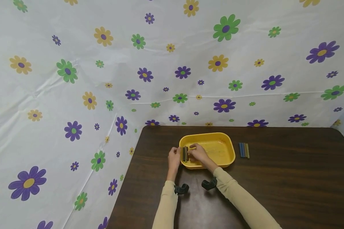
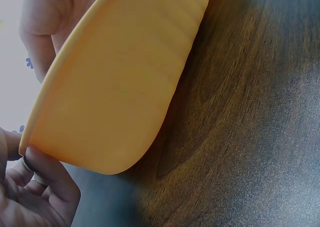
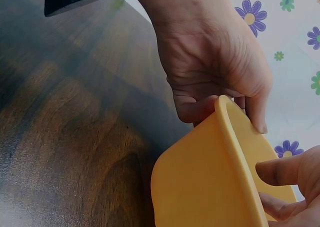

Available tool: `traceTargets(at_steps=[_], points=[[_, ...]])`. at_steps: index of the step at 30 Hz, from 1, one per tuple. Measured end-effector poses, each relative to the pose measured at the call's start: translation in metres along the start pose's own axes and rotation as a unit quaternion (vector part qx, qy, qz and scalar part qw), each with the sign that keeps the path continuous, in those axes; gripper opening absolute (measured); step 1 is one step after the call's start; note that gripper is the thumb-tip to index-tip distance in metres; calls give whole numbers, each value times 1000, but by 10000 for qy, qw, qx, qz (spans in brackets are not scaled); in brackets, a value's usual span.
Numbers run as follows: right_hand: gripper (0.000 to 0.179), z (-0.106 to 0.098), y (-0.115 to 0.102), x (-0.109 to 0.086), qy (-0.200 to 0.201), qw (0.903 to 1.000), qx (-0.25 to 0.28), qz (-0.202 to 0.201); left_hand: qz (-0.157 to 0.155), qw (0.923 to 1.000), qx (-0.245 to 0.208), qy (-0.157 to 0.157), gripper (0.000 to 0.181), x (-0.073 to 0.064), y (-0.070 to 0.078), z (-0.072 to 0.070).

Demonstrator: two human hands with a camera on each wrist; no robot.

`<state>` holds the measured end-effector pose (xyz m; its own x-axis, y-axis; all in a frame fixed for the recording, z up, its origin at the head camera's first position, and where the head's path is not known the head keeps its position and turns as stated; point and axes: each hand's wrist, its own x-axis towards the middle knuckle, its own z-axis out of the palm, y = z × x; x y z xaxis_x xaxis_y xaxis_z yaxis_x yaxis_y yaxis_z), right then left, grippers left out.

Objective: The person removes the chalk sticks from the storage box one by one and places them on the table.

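A yellow plastic tub [image 1: 218,136] stands on the table. My left hand [image 1: 174,156] pinches its rim at the left end; the left wrist view shows the thumb and finger of that hand [image 2: 42,187] on the rim's corner. Inside the left end of the tub, short dark and olive sticks [image 1: 185,154] lie side by side. My right hand [image 1: 199,153] reaches over the front rim, its fingertips right at these sticks. Seen from the right wrist, the fingers of the right hand [image 3: 290,182] are spread inside the tub, and the wall hides the sticks.
To the right of the tub, several blue and yellowish sticks [image 1: 244,150] lie in a row on the dark wooden table [image 1: 289,171]. A white flower-print sheet [image 1: 160,60] hangs behind and to the left. Black bands [image 1: 181,189] sit on both wrists.
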<state>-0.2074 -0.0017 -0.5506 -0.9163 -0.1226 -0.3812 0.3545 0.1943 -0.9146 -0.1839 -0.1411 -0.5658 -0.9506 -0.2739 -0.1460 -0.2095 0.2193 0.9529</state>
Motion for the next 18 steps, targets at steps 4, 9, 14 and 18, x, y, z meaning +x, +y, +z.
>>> traceTargets(at_steps=[4, 9, 14, 18], points=[[41, 1, -1, 1, 92, 10000, 11, 8, 32, 10000, 4, -7, 30, 0, 0, 0], [42, 2, -2, 4, 69, 9999, -18, 97, 43, 9999, 121, 102, 29, 1, 0, 0], [44, 6, -2, 7, 44, 9999, 12, 119, 6, 9999, 122, 108, 29, 1, 0, 0], [45, 7, -1, 9, 17, 9999, 68, 129, 29, 9999, 98, 113, 30, 1, 0, 0]])
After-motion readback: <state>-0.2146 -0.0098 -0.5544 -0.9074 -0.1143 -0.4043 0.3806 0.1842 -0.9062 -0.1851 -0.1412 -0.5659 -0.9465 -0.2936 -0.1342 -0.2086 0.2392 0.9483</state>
